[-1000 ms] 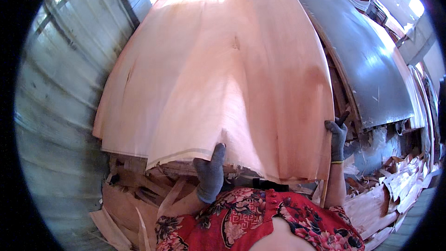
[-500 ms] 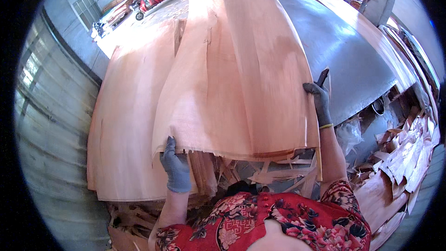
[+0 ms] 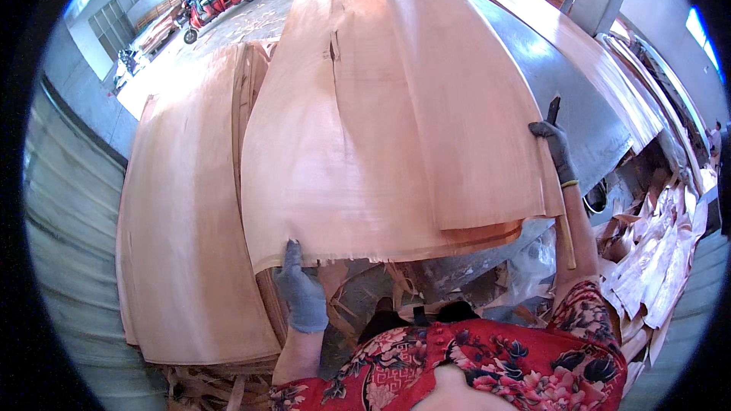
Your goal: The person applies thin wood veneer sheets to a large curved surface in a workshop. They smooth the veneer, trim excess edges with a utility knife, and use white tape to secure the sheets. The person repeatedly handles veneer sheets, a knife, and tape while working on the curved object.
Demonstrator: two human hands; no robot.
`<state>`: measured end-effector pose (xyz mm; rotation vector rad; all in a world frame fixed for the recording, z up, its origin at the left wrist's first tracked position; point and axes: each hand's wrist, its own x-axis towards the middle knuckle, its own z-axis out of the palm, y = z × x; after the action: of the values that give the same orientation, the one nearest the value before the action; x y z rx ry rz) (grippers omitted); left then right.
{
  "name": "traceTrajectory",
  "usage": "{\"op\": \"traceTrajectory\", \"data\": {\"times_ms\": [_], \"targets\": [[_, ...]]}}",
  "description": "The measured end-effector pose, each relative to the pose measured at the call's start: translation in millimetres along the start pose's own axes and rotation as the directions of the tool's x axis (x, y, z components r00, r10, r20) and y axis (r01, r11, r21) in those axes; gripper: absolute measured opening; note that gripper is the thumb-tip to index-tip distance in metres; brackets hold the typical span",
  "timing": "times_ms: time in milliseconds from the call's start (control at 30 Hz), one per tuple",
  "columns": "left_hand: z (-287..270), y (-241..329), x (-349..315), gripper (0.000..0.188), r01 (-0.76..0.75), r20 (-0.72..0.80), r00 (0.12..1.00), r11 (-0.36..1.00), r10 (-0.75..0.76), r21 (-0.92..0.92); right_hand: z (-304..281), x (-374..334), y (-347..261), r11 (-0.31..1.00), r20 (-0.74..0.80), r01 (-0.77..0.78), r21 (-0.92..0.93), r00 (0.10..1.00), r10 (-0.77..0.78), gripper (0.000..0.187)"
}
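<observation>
A large thin wood veneer sheet (image 3: 365, 144) hangs raised in front of me, with a dark split in its upper part and a ragged near edge. My left hand (image 3: 301, 289), in a grey glove, grips its near left corner, thumb on top and fingers hidden below. My right hand (image 3: 557, 144), gloved too, is closed at the sheet's right edge. A dark, narrow tool (image 3: 553, 110) sticks up from that hand; its kind I cannot make out. A second, overlapping veneer strip (image 3: 487, 183) lies along the right part of the sheet.
On the left stands a veneer stack (image 3: 183, 243). A smooth grey panel (image 3: 586, 99) lies to the right, beyond it more veneer sheets (image 3: 579, 53). Torn veneer scraps (image 3: 647, 251) pile up at the right. A red three-wheeler (image 3: 217, 4) is parked far back left.
Both hands have moved right with the veneer sheet, away from the left stack. More of the stack shows now, and the sheet covers more of the grey panel.
</observation>
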<state>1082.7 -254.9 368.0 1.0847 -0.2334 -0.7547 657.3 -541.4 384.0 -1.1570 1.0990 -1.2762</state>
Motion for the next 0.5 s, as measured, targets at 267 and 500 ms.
{"op": "traceTrajectory", "data": {"times_ms": [267, 500], "targets": [[85.9, -90.6, -77.7, 0.023, 0.031, -0.109, 0.994, 0.995, -0.021, 0.092, -113.5, 61.3, 25.3, 0.986, -0.038, -0.102, -0.128, 0.994, 0.098, 0.011], [110.5, -147.4, -146.9, 0.03, 0.108, -0.101, 0.988, 0.989, -0.118, -0.098, -210.7, 80.7, 42.1, 0.964, -0.005, -0.181, -0.194, 0.983, 0.183, 0.013]]}}
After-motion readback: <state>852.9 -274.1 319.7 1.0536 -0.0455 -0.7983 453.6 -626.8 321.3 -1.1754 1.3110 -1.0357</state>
